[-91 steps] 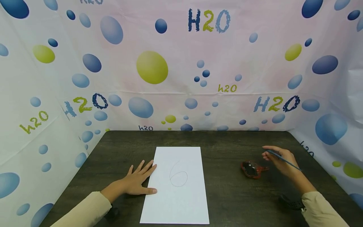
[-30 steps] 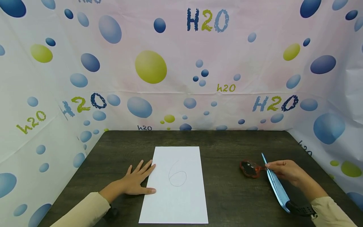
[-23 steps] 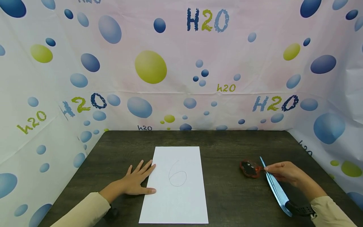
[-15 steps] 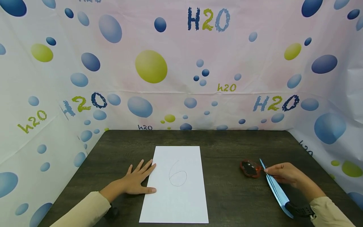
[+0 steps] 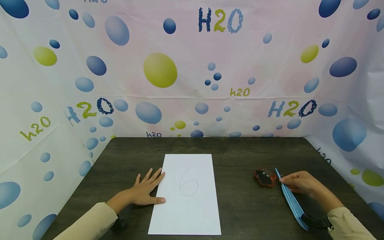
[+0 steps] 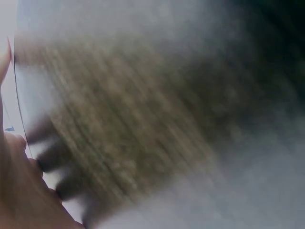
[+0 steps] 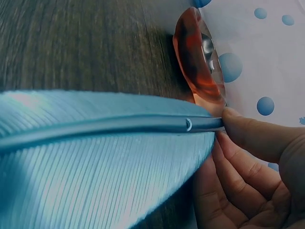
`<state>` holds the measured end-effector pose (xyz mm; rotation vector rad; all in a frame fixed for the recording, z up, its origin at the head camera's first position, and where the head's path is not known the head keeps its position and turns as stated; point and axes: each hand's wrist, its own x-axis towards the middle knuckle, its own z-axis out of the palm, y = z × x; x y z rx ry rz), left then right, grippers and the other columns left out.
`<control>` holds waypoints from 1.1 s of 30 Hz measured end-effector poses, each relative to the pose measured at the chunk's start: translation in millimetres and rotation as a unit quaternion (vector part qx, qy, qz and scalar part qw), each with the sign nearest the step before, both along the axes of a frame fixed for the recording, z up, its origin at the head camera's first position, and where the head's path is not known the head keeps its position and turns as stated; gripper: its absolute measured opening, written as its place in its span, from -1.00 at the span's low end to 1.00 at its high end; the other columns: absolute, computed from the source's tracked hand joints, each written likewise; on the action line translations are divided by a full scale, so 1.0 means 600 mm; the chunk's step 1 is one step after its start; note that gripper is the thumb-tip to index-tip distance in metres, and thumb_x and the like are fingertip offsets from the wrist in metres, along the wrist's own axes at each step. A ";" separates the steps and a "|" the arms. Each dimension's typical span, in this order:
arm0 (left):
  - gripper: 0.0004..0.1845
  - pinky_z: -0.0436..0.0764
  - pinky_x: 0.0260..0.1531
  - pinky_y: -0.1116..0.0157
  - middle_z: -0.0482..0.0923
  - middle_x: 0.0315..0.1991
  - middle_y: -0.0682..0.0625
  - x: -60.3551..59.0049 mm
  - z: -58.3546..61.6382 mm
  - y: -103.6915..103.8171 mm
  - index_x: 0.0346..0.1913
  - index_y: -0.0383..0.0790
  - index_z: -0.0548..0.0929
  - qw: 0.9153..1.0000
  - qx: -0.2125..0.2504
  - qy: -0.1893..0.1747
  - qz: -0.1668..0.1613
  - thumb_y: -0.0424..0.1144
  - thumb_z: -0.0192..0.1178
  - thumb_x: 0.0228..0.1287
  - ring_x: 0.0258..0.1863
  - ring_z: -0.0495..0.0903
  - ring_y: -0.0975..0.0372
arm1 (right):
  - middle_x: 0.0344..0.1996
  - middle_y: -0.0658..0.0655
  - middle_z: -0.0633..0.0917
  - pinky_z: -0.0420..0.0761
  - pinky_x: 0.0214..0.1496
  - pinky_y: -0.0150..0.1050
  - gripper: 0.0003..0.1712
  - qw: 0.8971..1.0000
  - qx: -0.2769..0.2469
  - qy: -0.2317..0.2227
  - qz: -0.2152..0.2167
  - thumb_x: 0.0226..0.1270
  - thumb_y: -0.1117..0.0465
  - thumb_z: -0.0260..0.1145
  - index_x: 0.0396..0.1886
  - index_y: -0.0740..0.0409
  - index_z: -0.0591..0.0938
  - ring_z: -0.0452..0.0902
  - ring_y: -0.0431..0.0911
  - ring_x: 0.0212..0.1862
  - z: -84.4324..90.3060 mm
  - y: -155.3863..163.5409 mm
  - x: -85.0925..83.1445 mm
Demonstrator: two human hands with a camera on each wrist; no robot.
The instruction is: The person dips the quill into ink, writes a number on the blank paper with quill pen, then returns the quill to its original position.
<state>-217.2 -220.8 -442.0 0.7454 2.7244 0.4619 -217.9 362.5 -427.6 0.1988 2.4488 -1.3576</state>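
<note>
My right hand (image 5: 284, 180) pinches the shaft of a light blue feather quill (image 5: 292, 202) near its tip, low over the dark table. The tip lies beside a small red translucent pot (image 5: 264, 177). In the right wrist view my fingers (image 7: 248, 138) hold the quill (image 7: 95, 152) right next to the red pot (image 7: 198, 62). My left hand (image 5: 151, 188) lies flat, fingers spread, on the left edge of a white sheet of paper (image 5: 187, 213). A thin pencil-like loop shaped like a 6 (image 5: 188, 185) is drawn on the sheet. The left wrist view is blurred.
The dark wood-grain table (image 5: 240, 153) is enclosed at the back and both sides by a bubble-printed "H2O" sheet (image 5: 192, 66). A black wrist strap (image 5: 315, 220) sits on my right forearm.
Three seconds ago my right hand was raised with the quill; it has come down beside the red pot. Over the last second it barely moved. My left hand stayed put.
</note>
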 end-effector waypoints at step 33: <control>-0.02 -0.33 0.20 -0.43 -0.23 0.55 -0.11 -0.013 0.011 -0.009 0.55 -0.12 -0.10 0.999 0.000 -0.027 0.021 0.35 -0.01 0.28 0.48 -0.28 -0.20 | -0.35 0.14 0.74 0.69 -0.24 -0.25 -0.50 0.999 0.011 0.029 0.018 0.40 0.11 0.23 -0.07 0.58 0.60 0.67 -0.13 -0.32 0.032 0.002 -0.012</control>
